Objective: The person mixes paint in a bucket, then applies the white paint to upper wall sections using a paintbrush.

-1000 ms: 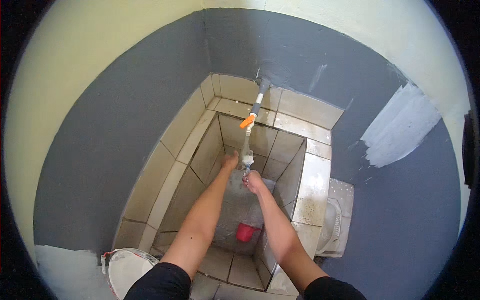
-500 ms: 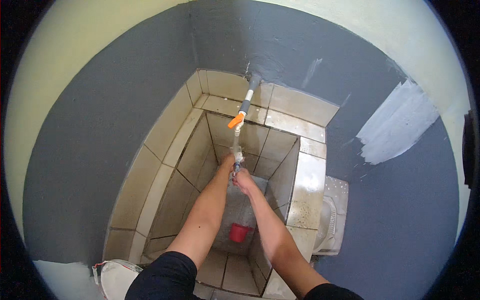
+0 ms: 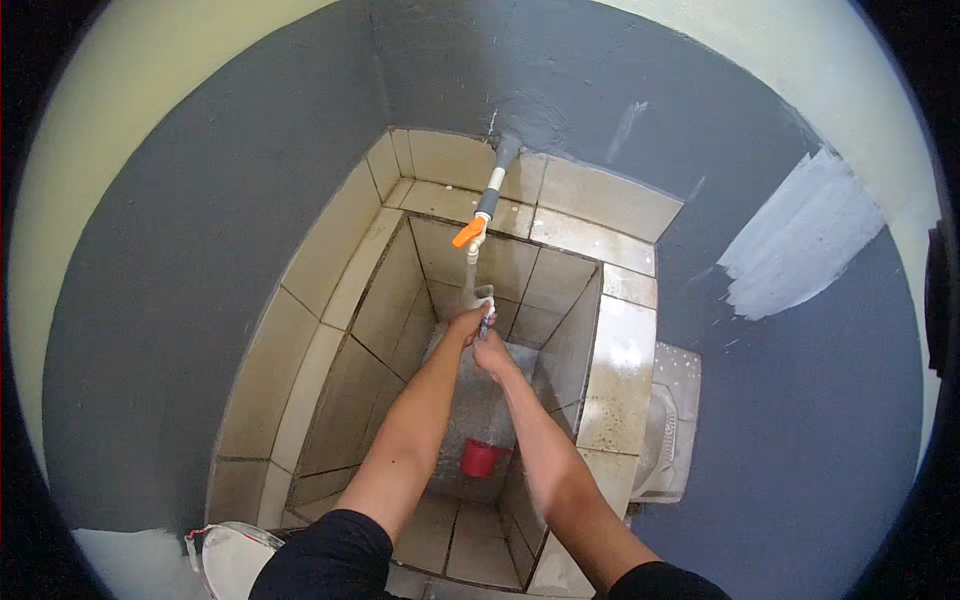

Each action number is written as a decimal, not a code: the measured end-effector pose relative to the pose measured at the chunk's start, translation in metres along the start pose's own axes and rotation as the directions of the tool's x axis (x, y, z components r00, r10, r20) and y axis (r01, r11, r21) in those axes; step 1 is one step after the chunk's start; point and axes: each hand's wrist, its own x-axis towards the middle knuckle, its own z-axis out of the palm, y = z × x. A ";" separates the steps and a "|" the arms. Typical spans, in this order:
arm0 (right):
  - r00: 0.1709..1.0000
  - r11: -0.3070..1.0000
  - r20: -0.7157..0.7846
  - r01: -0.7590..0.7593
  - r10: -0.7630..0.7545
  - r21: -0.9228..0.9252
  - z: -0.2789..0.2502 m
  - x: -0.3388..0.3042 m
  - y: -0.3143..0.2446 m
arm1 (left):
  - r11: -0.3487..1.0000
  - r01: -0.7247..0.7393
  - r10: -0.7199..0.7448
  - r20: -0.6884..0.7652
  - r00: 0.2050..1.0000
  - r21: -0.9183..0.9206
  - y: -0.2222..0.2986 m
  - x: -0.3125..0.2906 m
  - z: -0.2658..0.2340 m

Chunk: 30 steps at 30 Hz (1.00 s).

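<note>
Both my hands have lifted nearer the tap [image 3: 474,240] — left hand [image 3: 468,323] and right hand [image 3: 490,352] together, clamped on a small grey object [image 3: 485,297] over the tiled basin [image 3: 620,370].

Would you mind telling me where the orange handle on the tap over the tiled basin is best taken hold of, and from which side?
Probably grip the orange handle at its free outer end, coming from the left of the tap pipe. The lever sticks out sideways to the left, so that end is clear of the pipe. Both hands are busy just below the spout.

bare forearms, black short sleeves at upper arms; hands bare, no gloves, no watch or rings visible.
</note>
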 end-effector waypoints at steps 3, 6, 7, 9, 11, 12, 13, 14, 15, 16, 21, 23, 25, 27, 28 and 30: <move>0.985 0.880 0.123 0.161 -0.118 -0.446 0.024 -0.008 -0.030 | 0.965 0.032 0.009 -0.157 0.988 0.262 0.009 0.018 -0.027; 0.986 0.657 -0.023 0.094 -0.166 -0.748 0.030 -0.015 -0.021 | 0.856 0.048 0.031 -0.144 0.989 0.515 0.014 0.033 -0.023; 0.958 0.637 -0.219 -0.053 -0.184 -0.769 0.022 -0.016 -0.010 | 0.802 0.028 0.003 -0.050 0.999 0.597 0.011 0.034 -0.011; 0.969 0.667 -0.202 -0.058 -0.141 -0.743 0.035 -0.026 -0.026 | 0.831 -0.032 0.107 -0.103 0.989 0.555 0.009 0.037 -0.035; 0.975 0.692 -0.200 -0.078 -0.098 -0.718 0.039 -0.032 -0.034 | 0.851 -0.104 0.204 -0.142 0.969 0.514 0.010 0.038 -0.050; 0.974 0.664 -0.175 -0.036 -0.144 -0.747 0.035 -0.032 -0.030 | 0.891 -0.022 0.109 -0.167 0.980 0.453 0.013 0.038 -0.054; 0.971 0.633 -0.146 0.007 -0.190 -0.774 0.032 -0.032 -0.026 | 0.919 0.062 0.013 -0.187 0.982 0.389 0.015 0.037 -0.055; 0.970 0.629 -0.160 -0.010 -0.183 -0.777 0.025 -0.031 -0.022 | 0.920 0.067 0.001 -0.173 0.985 0.387 0.011 0.034 -0.042; 0.959 0.627 -0.202 -0.035 -0.198 -0.778 0.015 -0.030 -0.016 | 0.958 0.040 0.030 -0.238 0.971 0.284 0.003 0.028 -0.025; 0.946 0.624 -0.246 -0.062 -0.212 -0.779 0.005 -0.029 -0.010 | 0.984 0.007 0.048 -0.304 0.952 0.178 -0.004 0.023 -0.008; 0.927 0.904 -0.364 -0.076 -0.091 -0.420 0.035 -0.032 -0.043 | 0.997 -0.039 0.046 -0.119 0.992 0.062 0.002 0.029 -0.022; 0.879 0.915 -0.425 0.032 -0.217 -0.401 0.030 -0.033 -0.036 | 0.999 0.001 -0.001 -0.021 1.000 0.041 0.000 0.026 -0.012; 0.960 0.948 -0.251 0.037 -0.121 -0.317 0.055 -0.045 -0.061 | 0.982 0.032 -0.053 -0.113 0.992 -0.184 0.016 0.034 -0.060; 0.957 0.929 -0.261 0.022 -0.126 -0.370 0.046 -0.039 -0.047 | 0.987 0.009 -0.033 -0.152 0.988 -0.160 0.010 0.031 -0.045; 0.956 0.909 -0.262 0.010 -0.131 -0.417 0.039 -0.034 -0.038 | 0.991 -0.018 -0.009 -0.199 0.980 -0.134 0.007 0.029 -0.034; 0.957 0.954 -0.275 0.003 -0.089 -0.299 0.046 -0.036 -0.049 | 0.981 -0.020 -0.015 -0.178 0.984 -0.195 0.009 0.027 -0.038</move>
